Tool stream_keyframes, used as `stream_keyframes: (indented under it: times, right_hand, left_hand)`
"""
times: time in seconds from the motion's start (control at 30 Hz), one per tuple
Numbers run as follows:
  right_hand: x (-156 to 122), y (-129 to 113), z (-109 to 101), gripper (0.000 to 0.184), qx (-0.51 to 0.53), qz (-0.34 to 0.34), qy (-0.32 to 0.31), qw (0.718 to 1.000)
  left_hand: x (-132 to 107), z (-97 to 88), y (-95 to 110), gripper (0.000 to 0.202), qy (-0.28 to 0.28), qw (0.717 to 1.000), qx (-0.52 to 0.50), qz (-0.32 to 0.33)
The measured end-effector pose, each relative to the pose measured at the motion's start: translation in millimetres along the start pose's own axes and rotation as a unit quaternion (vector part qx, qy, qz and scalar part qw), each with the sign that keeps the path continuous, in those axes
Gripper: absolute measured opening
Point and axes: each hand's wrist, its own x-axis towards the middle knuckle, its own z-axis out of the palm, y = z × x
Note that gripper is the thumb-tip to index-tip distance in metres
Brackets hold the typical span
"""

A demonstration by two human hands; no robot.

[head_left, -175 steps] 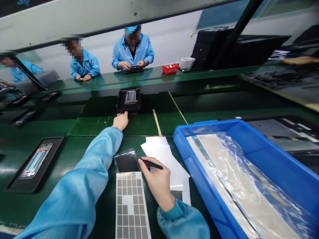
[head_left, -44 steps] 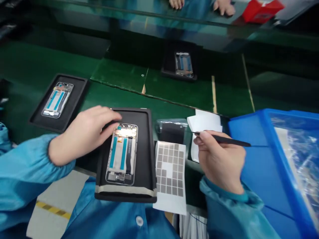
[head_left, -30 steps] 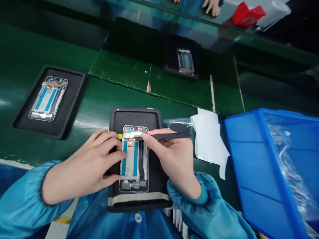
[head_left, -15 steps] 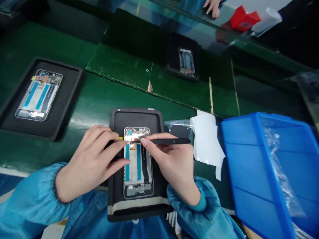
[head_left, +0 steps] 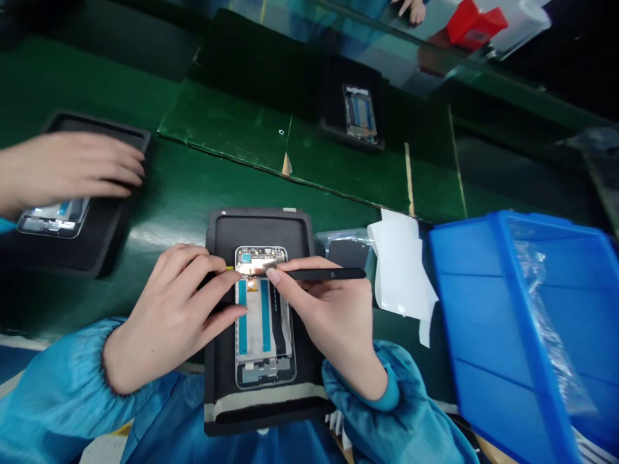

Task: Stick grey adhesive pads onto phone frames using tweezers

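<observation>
An opened phone [head_left: 252, 328] lies face down in a black foam tray [head_left: 261, 227] in front of me, its circuit board, blue strips and dark flex cable exposed. My right hand [head_left: 329, 309] pinches black tweezers [head_left: 333, 274], their tip over the board near the phone's top. On the phone's left side, my left hand [head_left: 176, 316] rests with fingers apart, the index fingertip at the frame's edge beside the board. Nothing shows in that hand. A bit of yellow tape [head_left: 230, 268] sticks out by its fingers.
At left, another person's hand [head_left: 77, 166] reaches over a second phone [head_left: 53, 219] in a black tray [head_left: 104, 251]. A third phone [head_left: 360, 115] lies farther back. White sheets [head_left: 399, 264] and a blue bin [head_left: 478, 322] are at right. Another person's hand [head_left: 411, 9] shows at the top.
Another person's hand has come in from the left over the second phone. My hands and the tweezers stay at nearly the same place on my phone; the whole view has shifted slightly.
</observation>
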Motion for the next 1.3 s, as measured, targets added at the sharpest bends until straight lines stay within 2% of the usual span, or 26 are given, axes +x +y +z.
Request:
stream_keyframes:
  times: [0.43,0.57,0.73,0.8,0.97,1.13,1.2,1.3]
  right_hand:
    - [-0.9,-0.6,-0.6,0.006,-0.013,-0.011,-0.003,1.000]
    - [-1.9,0.4,-0.3,0.005,-0.016,-0.018,-0.002,1.000]
    - [-3.4,-1.0,-0.9,0.007,-0.016,-0.014,-0.003,1.000]
    - [-5.2,-4.7,-5.3,0.007,-0.025,-0.015,0.016,0.999]
    - [-16.1,-7.4,-37.3,0.009,-0.066,-0.043,0.129,0.988]
    - [-37.5,25.0,-89.4,0.014,-0.060,-0.036,0.224,0.972]
    - [-49.6,45.4,-108.1,0.015,-0.042,-0.017,0.227,0.973]
    - [-68.5,73.7,-124.8,0.014,-0.020,0.014,0.183,0.983]
  left_hand:
    - [0.1,-0.3,1.4,0.033,-0.010,1.000,0.014,-0.004]
    - [2.9,-0.4,5.6,0.036,-0.010,0.999,0.035,0.016]
    - [6.1,-3.6,13.3,0.036,-0.042,0.994,0.089,0.043]
    - [7.2,-5.9,16.3,0.037,-0.055,0.991,0.111,0.050]
    - [8.9,-8.7,21.5,0.038,-0.086,0.981,0.154,0.084]
    - [2.9,-13.6,18.9,0.041,-0.104,0.979,0.148,0.096]
    - [5.6,-18.9,17.2,0.040,-0.116,0.983,0.120,0.081]
    - [25.0,-24.5,25.6,0.035,-0.122,0.986,0.093,0.061]
